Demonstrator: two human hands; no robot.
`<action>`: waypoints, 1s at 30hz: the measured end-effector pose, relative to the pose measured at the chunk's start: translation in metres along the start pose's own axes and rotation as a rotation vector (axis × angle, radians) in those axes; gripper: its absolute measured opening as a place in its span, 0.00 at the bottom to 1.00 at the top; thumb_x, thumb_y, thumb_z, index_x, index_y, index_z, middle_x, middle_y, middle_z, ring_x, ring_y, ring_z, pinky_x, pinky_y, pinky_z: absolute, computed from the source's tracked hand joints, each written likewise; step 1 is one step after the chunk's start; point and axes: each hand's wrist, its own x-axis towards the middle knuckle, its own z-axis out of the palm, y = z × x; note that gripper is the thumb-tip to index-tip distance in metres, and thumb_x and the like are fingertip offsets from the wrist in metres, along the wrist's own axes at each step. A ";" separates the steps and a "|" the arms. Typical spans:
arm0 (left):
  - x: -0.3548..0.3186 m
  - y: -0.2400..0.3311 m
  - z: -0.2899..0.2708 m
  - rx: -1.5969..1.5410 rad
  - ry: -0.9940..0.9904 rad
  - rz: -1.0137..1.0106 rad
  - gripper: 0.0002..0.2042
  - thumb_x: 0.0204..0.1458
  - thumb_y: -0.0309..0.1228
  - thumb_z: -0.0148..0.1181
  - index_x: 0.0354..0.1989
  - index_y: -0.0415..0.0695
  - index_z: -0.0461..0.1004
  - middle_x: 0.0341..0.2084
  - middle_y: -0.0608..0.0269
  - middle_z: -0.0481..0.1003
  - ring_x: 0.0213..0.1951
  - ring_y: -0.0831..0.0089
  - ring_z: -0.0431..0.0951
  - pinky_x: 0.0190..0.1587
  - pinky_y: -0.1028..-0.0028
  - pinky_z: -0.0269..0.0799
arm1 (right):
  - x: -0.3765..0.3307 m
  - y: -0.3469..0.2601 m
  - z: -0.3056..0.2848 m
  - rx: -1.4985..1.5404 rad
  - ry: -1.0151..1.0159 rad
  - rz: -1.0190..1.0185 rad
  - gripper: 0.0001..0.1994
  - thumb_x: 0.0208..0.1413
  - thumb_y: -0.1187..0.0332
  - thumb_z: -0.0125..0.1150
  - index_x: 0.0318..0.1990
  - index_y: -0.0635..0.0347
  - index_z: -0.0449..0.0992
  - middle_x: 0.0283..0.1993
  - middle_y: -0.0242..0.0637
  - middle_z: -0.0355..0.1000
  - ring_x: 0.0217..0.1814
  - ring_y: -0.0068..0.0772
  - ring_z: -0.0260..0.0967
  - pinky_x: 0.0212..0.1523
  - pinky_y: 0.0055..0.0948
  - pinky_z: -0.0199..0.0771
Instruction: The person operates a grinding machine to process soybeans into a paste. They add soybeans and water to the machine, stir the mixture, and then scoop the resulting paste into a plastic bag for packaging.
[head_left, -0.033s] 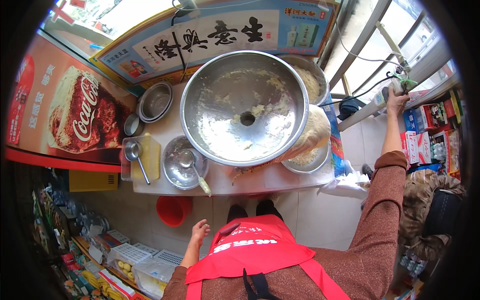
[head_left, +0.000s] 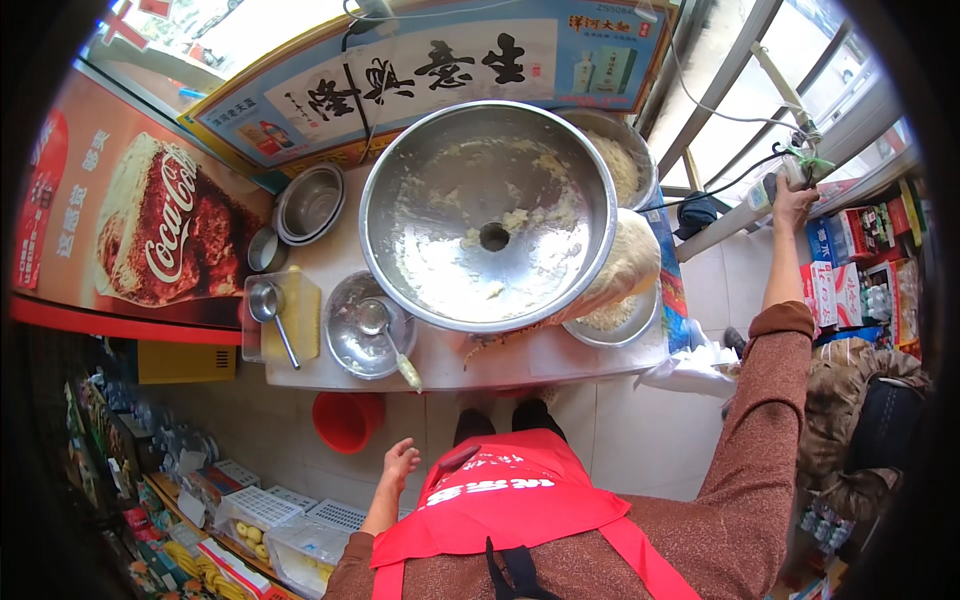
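Touching pale, green-tied box (head_left: 795,170) with right hand (head_left: 792,206), can't tell grip; holding left hand (head_left: 402,460) half-open, empty, short of near table edge (head_left: 470,383).

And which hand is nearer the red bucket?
Left: the left hand is just right of the red bucket in the picture; the right hand is far off at upper right, near a green tie.

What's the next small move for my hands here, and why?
I'd probably finish at the cabled fitting with the right hand first: that arm is stretched far out to the side and the hand appears to be on it, while the left hand looks empty, away from the pale-smeared steel hopper.
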 end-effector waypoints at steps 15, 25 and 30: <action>0.000 0.000 -0.001 0.009 0.006 -0.013 0.23 0.53 0.28 0.58 0.59 0.44 0.68 0.37 0.66 0.77 0.32 0.78 0.77 0.31 0.79 0.70 | -0.001 -0.004 0.003 0.100 0.026 0.040 0.40 0.43 0.46 0.66 0.58 0.62 0.55 0.58 0.52 0.65 0.57 0.56 0.67 0.54 0.51 0.66; 0.004 -0.001 -0.001 -0.002 -0.001 -0.002 0.24 0.51 0.28 0.59 0.59 0.43 0.67 0.36 0.65 0.77 0.31 0.78 0.76 0.31 0.78 0.71 | 0.000 0.000 0.008 0.092 0.026 0.024 0.47 0.42 0.41 0.66 0.62 0.63 0.51 0.61 0.51 0.61 0.62 0.54 0.61 0.57 0.51 0.64; 0.009 -0.003 -0.001 -0.003 -0.020 -0.013 0.23 0.52 0.27 0.58 0.59 0.43 0.67 0.37 0.64 0.77 0.31 0.78 0.77 0.30 0.79 0.71 | -0.048 -0.057 -0.044 0.389 0.135 -0.039 0.49 0.49 0.42 0.62 0.68 0.66 0.45 0.66 0.51 0.54 0.69 0.50 0.52 0.67 0.49 0.52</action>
